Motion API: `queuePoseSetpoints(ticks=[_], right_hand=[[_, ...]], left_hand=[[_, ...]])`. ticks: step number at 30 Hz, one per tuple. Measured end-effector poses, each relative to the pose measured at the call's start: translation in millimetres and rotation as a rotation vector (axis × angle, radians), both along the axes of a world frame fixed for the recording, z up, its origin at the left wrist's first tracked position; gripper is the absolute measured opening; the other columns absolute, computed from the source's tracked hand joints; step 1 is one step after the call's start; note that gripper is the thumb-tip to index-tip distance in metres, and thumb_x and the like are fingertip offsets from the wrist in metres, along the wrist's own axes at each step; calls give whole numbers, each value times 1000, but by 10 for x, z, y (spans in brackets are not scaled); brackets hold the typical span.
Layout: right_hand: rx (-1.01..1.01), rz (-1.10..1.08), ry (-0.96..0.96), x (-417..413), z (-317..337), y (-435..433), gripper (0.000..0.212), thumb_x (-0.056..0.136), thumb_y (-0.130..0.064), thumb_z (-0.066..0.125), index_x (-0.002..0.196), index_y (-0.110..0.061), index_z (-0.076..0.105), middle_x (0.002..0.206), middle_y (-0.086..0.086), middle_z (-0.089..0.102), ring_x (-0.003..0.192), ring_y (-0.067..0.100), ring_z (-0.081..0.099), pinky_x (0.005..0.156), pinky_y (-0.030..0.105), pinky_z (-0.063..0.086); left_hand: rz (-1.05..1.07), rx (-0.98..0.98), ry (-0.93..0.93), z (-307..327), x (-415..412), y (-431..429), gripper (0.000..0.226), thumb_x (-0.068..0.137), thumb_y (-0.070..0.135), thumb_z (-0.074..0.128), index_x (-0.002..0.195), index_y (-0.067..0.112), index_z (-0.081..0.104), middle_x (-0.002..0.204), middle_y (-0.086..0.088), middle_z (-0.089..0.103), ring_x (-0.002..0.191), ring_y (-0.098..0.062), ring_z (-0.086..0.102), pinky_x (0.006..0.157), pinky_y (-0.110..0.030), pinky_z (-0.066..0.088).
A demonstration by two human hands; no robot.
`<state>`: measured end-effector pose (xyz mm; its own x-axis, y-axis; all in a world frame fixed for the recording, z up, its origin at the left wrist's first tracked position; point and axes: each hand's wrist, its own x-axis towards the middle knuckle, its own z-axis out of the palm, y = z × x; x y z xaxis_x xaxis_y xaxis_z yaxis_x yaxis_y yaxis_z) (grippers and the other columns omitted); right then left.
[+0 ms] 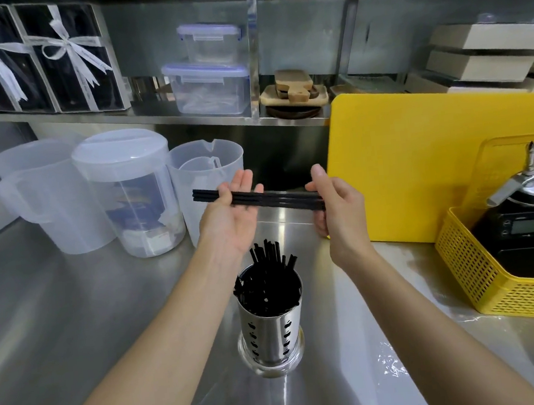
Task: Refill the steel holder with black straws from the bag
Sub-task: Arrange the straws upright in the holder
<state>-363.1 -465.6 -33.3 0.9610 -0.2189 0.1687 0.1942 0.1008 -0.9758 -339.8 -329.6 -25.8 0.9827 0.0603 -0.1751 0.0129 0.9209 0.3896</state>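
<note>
A perforated steel holder stands on the steel counter in front of me, with several black straws upright inside it. Above the holder I hold a small bundle of black straws level between both hands. My left hand lies palm up with straight fingers, and the bundle's left part rests across it. My right hand grips the bundle's right end with curled fingers. A clear plastic bag lies flat on the counter at the lower right.
Translucent pitchers and a lidded clear container stand at the back left. A yellow cutting board leans at the back right, beside a yellow basket holding a scale and bottles. Shelves above carry lidded boxes.
</note>
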Motion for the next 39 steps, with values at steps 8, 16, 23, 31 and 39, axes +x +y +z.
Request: queuePoseSetpoints(ticks=[8, 16, 23, 31, 39], right_hand=[[-28, 131, -255, -45, -26, 203, 11, 90, -15, 55, 80, -16, 61, 44, -11, 49, 42, 5, 40, 43, 18, 32], [-51, -34, -287, 53, 119, -92, 42, 88, -34, 43, 51, -24, 61, 39, -13, 41, 45, 6, 34, 51, 25, 27], [-386, 331, -98, -84, -14, 2, 40, 94, -16, 48, 55, -21, 56, 35, -11, 41, 35, 2, 36, 42, 12, 27], [-587, 408, -95, -126, -154, -15, 19, 85, -14, 62, 67, -16, 64, 49, -14, 56, 48, 0, 49, 49, 8, 34], [-797, 404, -92, -74, -334, -129, 8, 84, -15, 63, 77, -12, 64, 67, 10, 62, 60, 12, 50, 61, 32, 40]], left_hand=[[-308, 123, 41, -85, -68, -29, 16, 97, 17, 41, 96, 7, 54, 92, -8, 72, 90, -19, 66, 80, -34, 51], [54, 500, 202, -135, 31, 387, 7, 92, 11, 50, 88, 13, 56, 90, -3, 62, 90, -16, 59, 96, -30, 45], [-416, 1350, -435, -165, -198, 276, 33, 82, 9, 65, 111, 23, 56, 103, 0, 67, 98, -11, 63, 90, -22, 48], [-579, 1554, -421, -288, -240, 149, 32, 77, 8, 70, 107, 11, 60, 91, -9, 73, 91, -23, 69, 91, -38, 52], [-541, 1652, -456, -307, -160, 264, 26, 76, 10, 71, 98, 20, 62, 84, 9, 66, 71, 4, 58, 67, -9, 41]])
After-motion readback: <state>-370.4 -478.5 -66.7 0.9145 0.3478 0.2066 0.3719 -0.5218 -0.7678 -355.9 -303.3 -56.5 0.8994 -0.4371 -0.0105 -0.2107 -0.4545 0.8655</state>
